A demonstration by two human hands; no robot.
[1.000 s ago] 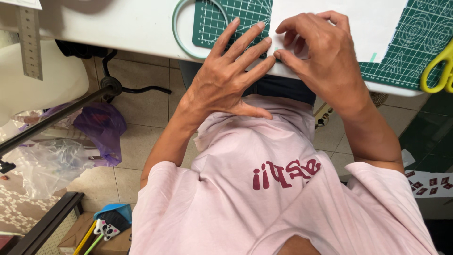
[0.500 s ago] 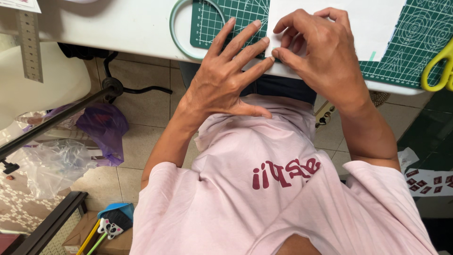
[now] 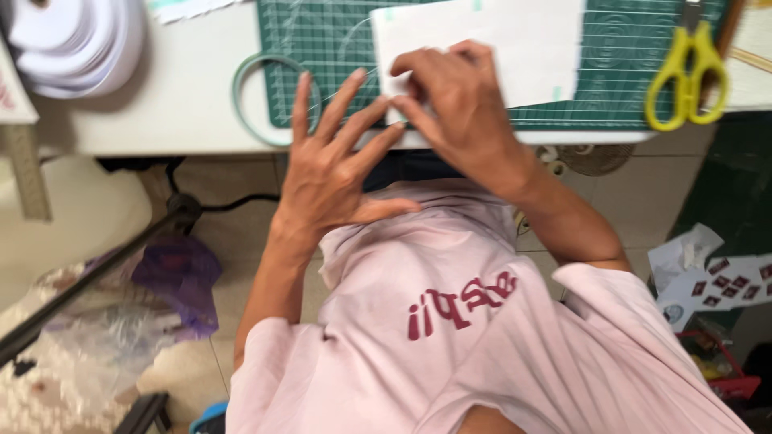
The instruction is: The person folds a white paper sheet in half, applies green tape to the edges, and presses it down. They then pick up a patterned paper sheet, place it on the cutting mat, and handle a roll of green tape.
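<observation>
A white paper sheet point(image 3: 515, 48) lies on a green cutting mat point(image 3: 322, 48) at the near edge of a white table point(image 3: 185, 96). My right hand point(image 3: 462, 108) is curled over the sheet's lower left corner, with its fingertips pinching that corner. My left hand point(image 3: 334, 165) is beside it with fingers spread wide. Its fingertips reach onto the mat's edge, and its index finger touches the right hand at the corner. It holds nothing. My pink shirt fills the lower part of the view.
Yellow scissors point(image 3: 687, 76) lie on the mat's right end. A pale green ring point(image 3: 241, 104) rests left of the mat, and a white roll point(image 3: 72, 40) sits at the table's far left. On the floor below are a purple bag point(image 3: 177, 273), clear plastic and a black bar point(image 3: 88, 277).
The view has moved closer, so more of the table top shows. Both hands stay at the paper's corner, the right fingers curled tighter over it.
</observation>
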